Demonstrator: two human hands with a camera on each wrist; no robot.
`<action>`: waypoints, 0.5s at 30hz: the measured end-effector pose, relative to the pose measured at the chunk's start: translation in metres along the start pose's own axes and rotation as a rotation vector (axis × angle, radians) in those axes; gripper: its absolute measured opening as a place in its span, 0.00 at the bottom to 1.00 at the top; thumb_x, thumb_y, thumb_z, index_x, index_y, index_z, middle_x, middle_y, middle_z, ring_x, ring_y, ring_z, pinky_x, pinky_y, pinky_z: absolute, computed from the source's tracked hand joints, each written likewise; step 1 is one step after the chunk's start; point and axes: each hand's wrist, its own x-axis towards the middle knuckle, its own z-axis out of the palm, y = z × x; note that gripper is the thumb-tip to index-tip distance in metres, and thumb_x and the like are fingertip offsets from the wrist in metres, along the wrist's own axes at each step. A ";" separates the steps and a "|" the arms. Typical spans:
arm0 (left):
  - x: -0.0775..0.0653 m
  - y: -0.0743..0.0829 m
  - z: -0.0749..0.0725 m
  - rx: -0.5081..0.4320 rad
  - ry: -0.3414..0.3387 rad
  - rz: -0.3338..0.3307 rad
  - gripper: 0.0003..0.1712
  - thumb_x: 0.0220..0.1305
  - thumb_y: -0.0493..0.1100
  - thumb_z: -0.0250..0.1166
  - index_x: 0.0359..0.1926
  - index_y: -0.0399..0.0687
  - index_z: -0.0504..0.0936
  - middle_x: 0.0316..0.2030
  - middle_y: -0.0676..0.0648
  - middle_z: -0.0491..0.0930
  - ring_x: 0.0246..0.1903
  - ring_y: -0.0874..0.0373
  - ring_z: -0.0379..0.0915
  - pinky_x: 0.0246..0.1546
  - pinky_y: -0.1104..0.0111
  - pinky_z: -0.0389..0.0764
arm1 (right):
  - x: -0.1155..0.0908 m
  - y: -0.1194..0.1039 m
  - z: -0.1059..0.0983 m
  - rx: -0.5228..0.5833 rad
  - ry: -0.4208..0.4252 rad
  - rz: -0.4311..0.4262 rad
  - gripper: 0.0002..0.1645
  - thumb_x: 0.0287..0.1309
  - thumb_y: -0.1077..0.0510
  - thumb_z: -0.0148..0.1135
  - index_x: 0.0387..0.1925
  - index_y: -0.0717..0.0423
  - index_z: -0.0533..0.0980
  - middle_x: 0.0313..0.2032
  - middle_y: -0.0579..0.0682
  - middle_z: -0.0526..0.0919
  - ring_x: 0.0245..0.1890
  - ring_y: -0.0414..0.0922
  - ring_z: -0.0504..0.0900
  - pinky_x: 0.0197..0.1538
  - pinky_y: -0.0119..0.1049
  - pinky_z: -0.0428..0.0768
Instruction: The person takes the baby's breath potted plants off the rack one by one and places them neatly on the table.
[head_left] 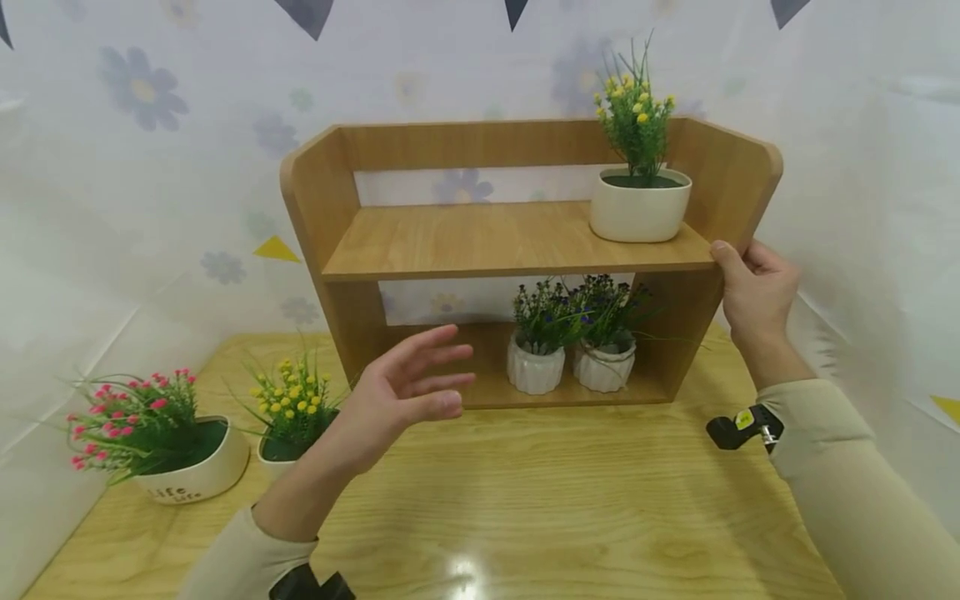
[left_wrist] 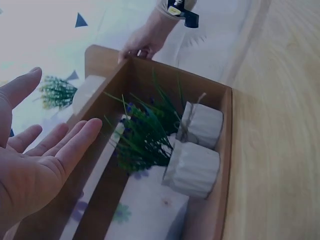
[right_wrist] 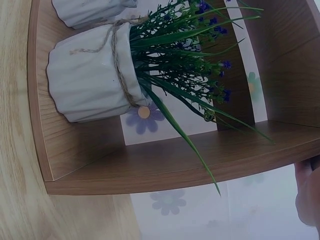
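Head cam: R hand [head_left: 759, 292] grips wooden shelf [head_left: 465, 237] at its R side, thumb nr front edge. L hand [head_left: 386, 400], fingers loosely apart, holds nothing, in front of shelf. Shelf's on table [head_left: 540, 500], w/ yellow-flower pot [head_left: 640, 210] up top, 2 ribbed pots [head_left: 534, 368] below.

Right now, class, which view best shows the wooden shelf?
The head view, framing the wooden shelf end to end. The left wrist view crops one end; the right wrist view shows only part, close up.
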 end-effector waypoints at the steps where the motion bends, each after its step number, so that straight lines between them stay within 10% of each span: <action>1: 0.006 0.002 0.002 -0.006 -0.006 0.009 0.40 0.66 0.32 0.67 0.75 0.50 0.62 0.68 0.41 0.70 0.63 0.40 0.71 0.52 0.49 0.80 | 0.000 0.000 0.000 -0.002 0.001 0.001 0.10 0.54 0.65 0.71 0.40 0.65 0.87 0.26 0.43 0.87 0.29 0.38 0.84 0.38 0.27 0.80; 15: 0.090 0.034 0.034 -0.049 -0.011 0.078 0.37 0.68 0.30 0.64 0.74 0.52 0.65 0.66 0.41 0.71 0.58 0.43 0.76 0.51 0.50 0.81 | -0.002 0.000 0.000 0.008 -0.012 -0.017 0.10 0.54 0.65 0.72 0.39 0.65 0.87 0.26 0.44 0.87 0.27 0.37 0.84 0.36 0.26 0.80</action>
